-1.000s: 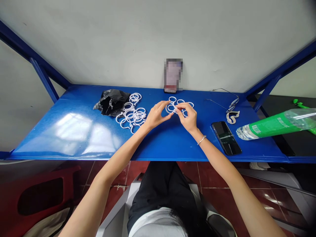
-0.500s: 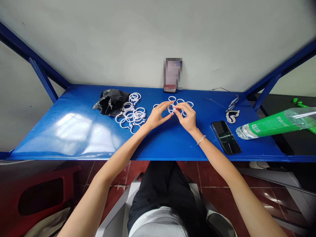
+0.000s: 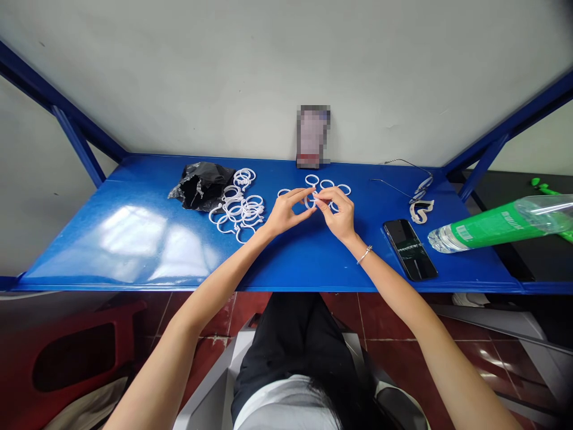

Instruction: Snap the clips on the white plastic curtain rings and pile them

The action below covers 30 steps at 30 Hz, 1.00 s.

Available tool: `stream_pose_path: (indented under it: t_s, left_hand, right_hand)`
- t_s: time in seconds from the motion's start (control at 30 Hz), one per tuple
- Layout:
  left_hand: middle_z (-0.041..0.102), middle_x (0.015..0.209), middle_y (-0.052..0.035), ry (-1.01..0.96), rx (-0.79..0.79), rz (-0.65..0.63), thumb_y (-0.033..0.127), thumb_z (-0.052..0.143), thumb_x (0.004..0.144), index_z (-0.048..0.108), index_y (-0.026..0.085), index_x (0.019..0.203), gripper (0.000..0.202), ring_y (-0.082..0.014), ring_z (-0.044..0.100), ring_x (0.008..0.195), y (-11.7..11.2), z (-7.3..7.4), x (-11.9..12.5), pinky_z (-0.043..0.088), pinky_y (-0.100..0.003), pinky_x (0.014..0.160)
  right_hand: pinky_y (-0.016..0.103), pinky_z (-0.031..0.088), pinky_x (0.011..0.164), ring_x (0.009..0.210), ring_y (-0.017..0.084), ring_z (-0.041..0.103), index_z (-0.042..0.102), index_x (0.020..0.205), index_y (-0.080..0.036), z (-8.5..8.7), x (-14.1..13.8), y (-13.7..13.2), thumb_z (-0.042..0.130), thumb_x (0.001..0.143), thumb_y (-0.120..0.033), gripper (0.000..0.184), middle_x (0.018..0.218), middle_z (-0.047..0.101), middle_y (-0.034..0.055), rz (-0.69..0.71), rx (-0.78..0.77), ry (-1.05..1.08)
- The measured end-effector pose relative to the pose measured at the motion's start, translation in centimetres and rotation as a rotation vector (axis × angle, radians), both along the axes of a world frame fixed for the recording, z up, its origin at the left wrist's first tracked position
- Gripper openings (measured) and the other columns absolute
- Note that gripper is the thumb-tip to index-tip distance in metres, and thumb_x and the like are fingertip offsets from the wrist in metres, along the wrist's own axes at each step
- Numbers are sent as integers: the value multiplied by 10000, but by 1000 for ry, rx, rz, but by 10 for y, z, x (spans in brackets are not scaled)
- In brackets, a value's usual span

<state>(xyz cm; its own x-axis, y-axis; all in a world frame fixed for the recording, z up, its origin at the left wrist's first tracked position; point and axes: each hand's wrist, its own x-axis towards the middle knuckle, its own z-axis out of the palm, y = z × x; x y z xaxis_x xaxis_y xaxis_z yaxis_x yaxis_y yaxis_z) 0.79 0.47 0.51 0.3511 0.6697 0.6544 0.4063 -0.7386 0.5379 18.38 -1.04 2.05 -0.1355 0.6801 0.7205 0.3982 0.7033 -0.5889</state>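
Note:
My left hand (image 3: 283,212) and my right hand (image 3: 340,214) meet above the middle of the blue table (image 3: 134,239). Both pinch one white plastic ring (image 3: 310,202) between fingertips. Just behind my hands lie a few separate white rings (image 3: 327,184). A pile of several white rings (image 3: 239,203) lies to the left of my left hand, next to a crumpled black plastic bag (image 3: 201,184).
A dark phone (image 3: 410,249) lies flat right of my right hand. Glasses (image 3: 421,192) and a beige clip rest at the back right. A green-labelled bottle (image 3: 496,226) lies on its side at the right edge. Another phone (image 3: 312,136) leans on the wall.
My hands have stayed over the same spot, with the fingers drawing slightly closer together on the ring. Nothing else on the table has moved.

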Motion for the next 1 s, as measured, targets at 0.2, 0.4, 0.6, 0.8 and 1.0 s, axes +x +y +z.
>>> stream_pose_path:
  t_s: [0.2, 0.4, 0.6, 0.8, 1.0]
  left_hand:
    - [731, 1071, -93, 7, -33, 7, 398, 644, 898, 644, 174, 1236, 407, -168, 691, 904, -2, 2, -1, 550, -309, 875]
    - [742, 991, -83, -3, -25, 1, 411, 642, 895, 662, 157, 1215, 410, -169, 698, 888, -1, 3, -1, 554, -298, 850]
    - [747, 1016, -83, -33, -6, -7, 397, 656, 886, 670, 156, 1205, 399, -146, 692, 812, -2, 2, 1, 556, -286, 815]
    - [737, 999, -83, -7, -22, 3, 371, 654, 884, 665, 151, 1200, 385, -138, 668, 777, -1, 0, 1, 551, -284, 809]
    - [673, 1168, -104, 35, -51, 44, 323, 599, 912, 593, 188, 1291, 402, -144, 657, 911, 0, 1, 0, 545, -267, 822]
  right_hand:
    - [341, 556, 642, 823, 201, 659, 707, 869, -248, 0, 0, 0, 585, 944, -414, 219, 864, 704, 45, -11, -36, 17]
    - [334, 543, 627, 799, 192, 652, 707, 856, -246, 0, 1, 1, 598, 940, -382, 193, 856, 701, 38, 10, -24, 34]
    - [340, 534, 625, 776, 188, 641, 702, 821, -243, 0, 0, 1, 604, 935, -361, 191, 849, 692, 36, 13, -35, 39]
    - [327, 543, 623, 801, 191, 652, 693, 847, -244, 0, 0, 1, 610, 932, -362, 168, 854, 694, 38, 22, -42, 65]
    - [318, 564, 639, 811, 184, 660, 675, 918, -236, 0, 0, 2, 621, 910, -387, 161, 937, 705, 48, 45, -135, 50]
